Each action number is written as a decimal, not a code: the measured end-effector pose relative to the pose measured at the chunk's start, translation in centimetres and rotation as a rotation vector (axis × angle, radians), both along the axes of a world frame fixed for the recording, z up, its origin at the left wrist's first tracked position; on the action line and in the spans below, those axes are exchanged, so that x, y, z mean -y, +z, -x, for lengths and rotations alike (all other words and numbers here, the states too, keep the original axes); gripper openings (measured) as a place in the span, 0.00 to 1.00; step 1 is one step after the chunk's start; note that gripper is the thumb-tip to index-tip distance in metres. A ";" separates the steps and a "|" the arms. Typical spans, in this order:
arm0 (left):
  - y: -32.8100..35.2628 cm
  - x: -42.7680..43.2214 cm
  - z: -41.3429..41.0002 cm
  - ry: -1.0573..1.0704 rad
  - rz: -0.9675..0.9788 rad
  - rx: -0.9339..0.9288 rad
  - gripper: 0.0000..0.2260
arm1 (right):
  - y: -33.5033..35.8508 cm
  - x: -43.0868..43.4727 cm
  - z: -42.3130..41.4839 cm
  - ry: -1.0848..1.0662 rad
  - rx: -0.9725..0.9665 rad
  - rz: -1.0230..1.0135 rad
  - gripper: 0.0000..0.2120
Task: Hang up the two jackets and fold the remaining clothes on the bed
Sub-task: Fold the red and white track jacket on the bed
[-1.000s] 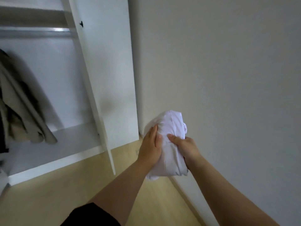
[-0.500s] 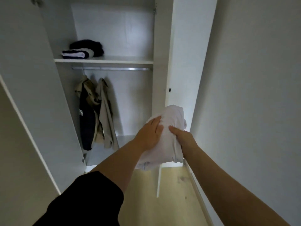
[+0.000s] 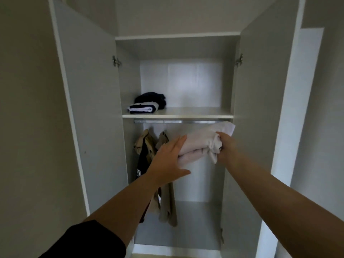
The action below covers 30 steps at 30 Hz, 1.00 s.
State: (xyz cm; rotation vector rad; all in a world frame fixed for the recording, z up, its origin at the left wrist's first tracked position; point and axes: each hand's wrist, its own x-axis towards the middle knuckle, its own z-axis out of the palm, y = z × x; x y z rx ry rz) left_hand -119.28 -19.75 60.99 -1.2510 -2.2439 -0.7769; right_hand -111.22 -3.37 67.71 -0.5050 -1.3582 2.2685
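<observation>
**Two hands on one folded white garment, held before the open wardrobe**

Both hands are raised in front of me with a folded white garment (image 3: 201, 144) between them, just below the shelf (image 3: 176, 114) and in front of the hanging rail (image 3: 178, 121). My left hand (image 3: 167, 161) lies flat against the bundle's left end, fingers straight and thumb spread out beneath it. My right hand (image 3: 226, 148) grips the right end, fingers curled into the bunched cloth; the fingertips themselves are hidden behind the fabric.

On the rail's left part hang two jackets: a beige-and-dark jacket (image 3: 144, 157) and a plain beige jacket (image 3: 167, 202) just beside it, touching. On the shelf's left side sit a dark folded garment (image 3: 151, 98) and, in front of it, a dark-and-white folded garment (image 3: 142, 108). Both wardrobe doors (image 3: 93, 108) stand open.
</observation>
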 end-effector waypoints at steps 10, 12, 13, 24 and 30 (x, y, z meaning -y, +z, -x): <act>4.1 -5.0 18.1 0.205 -0.022 -0.624 0.36 | 0.9 -6.5 17.7 0.196 -0.093 0.180 0.07; 5.7 -7.1 22.1 0.207 0.051 -0.662 0.31 | 1.3 -8.9 21.9 0.214 -0.090 0.139 0.08; 6.7 -8.2 24.2 0.203 0.083 -0.682 0.28 | 1.7 -10.2 24.0 0.216 -0.106 0.111 0.09; 13.8 -17.6 44.1 0.346 0.297 -0.967 0.23 | 6.4 -22.3 45.0 0.239 -0.124 -0.132 0.20; 15.0 -19.4 53.1 0.361 0.345 -0.974 0.22 | 8.0 -23.7 53.7 0.242 -0.039 -0.255 0.10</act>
